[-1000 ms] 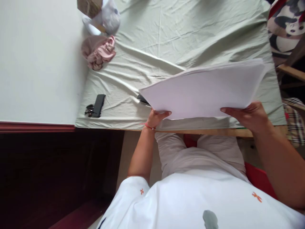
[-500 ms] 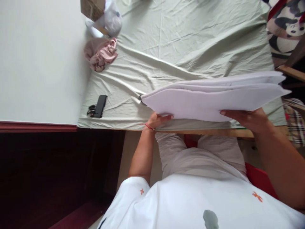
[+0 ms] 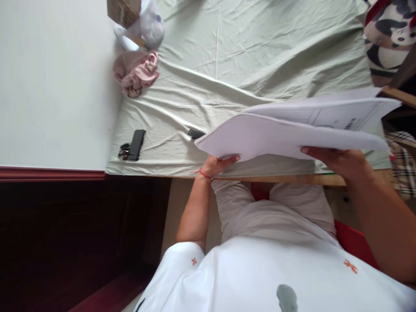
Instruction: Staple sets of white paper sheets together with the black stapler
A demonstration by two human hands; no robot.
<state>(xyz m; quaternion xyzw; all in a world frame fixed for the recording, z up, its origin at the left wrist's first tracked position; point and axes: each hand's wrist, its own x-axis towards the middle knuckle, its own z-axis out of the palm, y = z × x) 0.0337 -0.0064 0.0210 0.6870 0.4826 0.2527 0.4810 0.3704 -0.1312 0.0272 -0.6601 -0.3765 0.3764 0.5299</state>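
A stack of white paper sheets (image 3: 273,136) is held up on its long edge above the near side of the bed-like table cover. My left hand (image 3: 219,166), with a red string on its wrist, grips the lower left edge, thumb on the near face. Gripping the lower right edge is my right hand (image 3: 341,161), its thumb also on the near face. The other fingers of both hands are hidden behind the paper. The sheets part at the top right, where printed lines show on an inner page. Partly behind the stack's left end lies a small black object (image 3: 196,134).
Pale green wrinkled cloth (image 3: 208,56) covers the table. On its left lie a black phone-like object (image 3: 137,144), keys (image 3: 124,151) and pink fabric (image 3: 138,74). A plastic bag (image 3: 152,26) stands behind them, beside a white wall (image 3: 52,82). A panda-print item (image 3: 390,47) is at the right.
The stack's sheets have fanned apart at the right, exposing a printed inner page. Its left end has shifted slightly right and down, uncovering more of the small black object. Both hands keep their grip.
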